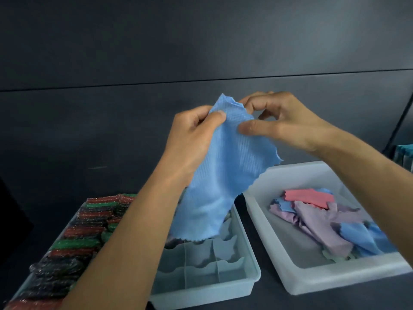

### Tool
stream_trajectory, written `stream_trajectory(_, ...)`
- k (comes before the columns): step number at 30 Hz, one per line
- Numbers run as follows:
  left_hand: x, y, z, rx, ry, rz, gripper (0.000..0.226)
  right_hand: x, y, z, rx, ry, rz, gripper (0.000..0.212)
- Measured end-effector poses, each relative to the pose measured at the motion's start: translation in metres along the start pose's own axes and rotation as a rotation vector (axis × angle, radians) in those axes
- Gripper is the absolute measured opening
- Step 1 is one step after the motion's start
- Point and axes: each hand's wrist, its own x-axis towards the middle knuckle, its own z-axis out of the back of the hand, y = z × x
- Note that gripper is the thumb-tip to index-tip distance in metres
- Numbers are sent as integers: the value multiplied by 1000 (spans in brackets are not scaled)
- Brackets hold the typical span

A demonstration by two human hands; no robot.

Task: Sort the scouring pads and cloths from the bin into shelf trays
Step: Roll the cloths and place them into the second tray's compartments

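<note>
Blue cloth [225, 166], top edge pinched by left hand [196, 135] and right hand [281, 117].

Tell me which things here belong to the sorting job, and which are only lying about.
Job: blue cloth, pinched by left hand and right hand; scouring pads; divided tray; white bin; cloths in it.
Lying about: striped fabric at the right edge.

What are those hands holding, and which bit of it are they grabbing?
A blue cloth, held by its top edge. The left hand pinches it near the upper left, the right hand near the upper right; the rest hangs loose.
</note>
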Motion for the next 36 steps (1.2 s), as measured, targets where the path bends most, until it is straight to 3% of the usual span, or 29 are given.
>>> stream_trajectory(4,-2,3,8,149,-32,-5,24,2,6,-14,164,-78,-121,32)
stream_trajectory(6,-6,4,10,244,-148,-52,13,4,9,-21,265,-128,-211,31)
stream_trajectory(8,-15,4,12,200,-201,-143,18,5,13,-30,340,-172,-312,22)
stream_trajectory(12,-43,10,5,178,176,-53,67,6,14,-43,571,-169,-435,23)
stream_trajectory(14,-47,19,5,218,120,-63,73,4,13,-43,723,-84,-469,35)
stream_trajectory(16,-45,24,12,181,-44,-49,54,-1,11,-43,782,-6,-429,41)
stream_trajectory(18,-45,27,21,23,-111,61,31,-7,8,-46,719,-69,-319,32)
stream_trajectory(21,-46,30,26,-243,-88,238,19,-12,-3,-49,595,-371,-262,16)
stream_trajectory(23,-49,31,29,-346,-40,293,18,-14,-12,-53,603,-294,-385,45)
stream_trajectory(25,-51,30,29,-430,2,328,22,-17,-13,-61,640,-36,-513,61)
stream_trajectory(27,-52,33,30,-496,37,356,27,-18,-11,-68,725,16,-491,54)
stream_trajectory(30,-58,44,28,-672,96,479,50,-12,-7,-69,808,-124,-368,23)
stream_trajectory(33,-71,57,22,-743,149,578,91,-7,-1,-69,515,-230,-322,21)
stream_trajectory(36,-77,70,14,-682,174,464,66,-7,4,-72,393,-252,-278,14)
